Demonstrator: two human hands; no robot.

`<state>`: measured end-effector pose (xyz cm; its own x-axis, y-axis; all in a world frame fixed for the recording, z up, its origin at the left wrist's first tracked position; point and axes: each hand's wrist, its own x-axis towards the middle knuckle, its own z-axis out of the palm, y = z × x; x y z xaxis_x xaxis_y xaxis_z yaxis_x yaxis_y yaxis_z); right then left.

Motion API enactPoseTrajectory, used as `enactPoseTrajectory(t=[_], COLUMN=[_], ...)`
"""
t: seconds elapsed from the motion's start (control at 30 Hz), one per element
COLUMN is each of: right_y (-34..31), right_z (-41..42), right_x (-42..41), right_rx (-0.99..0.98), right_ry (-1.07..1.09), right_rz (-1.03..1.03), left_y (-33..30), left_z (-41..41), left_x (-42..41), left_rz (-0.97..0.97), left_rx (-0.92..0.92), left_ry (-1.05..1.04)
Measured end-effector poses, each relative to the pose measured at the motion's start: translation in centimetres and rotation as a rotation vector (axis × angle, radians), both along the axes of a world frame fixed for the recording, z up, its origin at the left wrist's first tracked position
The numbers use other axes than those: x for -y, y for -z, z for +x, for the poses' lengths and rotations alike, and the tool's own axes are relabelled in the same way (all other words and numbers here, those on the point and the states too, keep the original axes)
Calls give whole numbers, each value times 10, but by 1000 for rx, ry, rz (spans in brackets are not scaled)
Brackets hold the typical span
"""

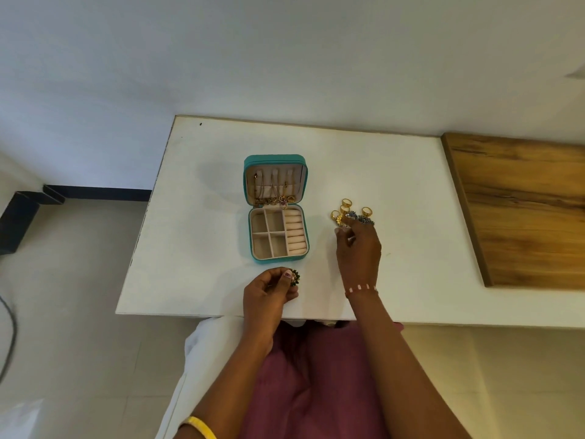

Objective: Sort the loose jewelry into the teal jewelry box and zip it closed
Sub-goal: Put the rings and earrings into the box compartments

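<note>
Two hands over the table [196,217] right now. Left hand [269,291] sits near the front edge, just in front of the box [278,206], fingers curled, thumb and fingertips pinching a dark green ring [294,277] with a clustered top. Right hand [357,248] reaches forward to the ring pile [351,214], fingers bent down onto the nearest pieces; whether it has actually got hold of one, I cannot tell, the fingertips hide the contact.

Box lies open and flat, teal shell, lid tipped back away from the person. Lid lining carries gold chains [275,188] hanging from hooks, their pendants bunched at the hinge. Base tray shows four square compartments on the left and a column of cream ring rolls [295,231] on the right, no rings visible in those rolls.

Pile sits right of the box, apart from it: several gold bands standing up, a couple of grey-blue stone pieces right at the fingertips.

Red-and-white bracelet [361,288] on the right wrist, yellow bangle [202,427] on the left forearm. Wooden board [522,210] lies at the far right.
</note>
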<state>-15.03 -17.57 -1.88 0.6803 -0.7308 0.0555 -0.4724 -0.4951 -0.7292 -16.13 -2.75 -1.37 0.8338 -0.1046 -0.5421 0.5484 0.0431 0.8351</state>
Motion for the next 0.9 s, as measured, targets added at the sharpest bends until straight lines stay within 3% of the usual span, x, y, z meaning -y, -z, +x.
enactPoseTrajectory(t=[0.27, 0.9], right_y=[4, 10], right_z=[16, 2], right_x=[16, 11], right_rx=[-288, -223], right_ry=[-84, -81], right_rz=[-223, -298], left_y=[-1, 3], left_z=[2, 4], left_x=[0, -2], left_rz=[-75, -49], left_rx=[-55, -67], left_ry=[-50, -33])
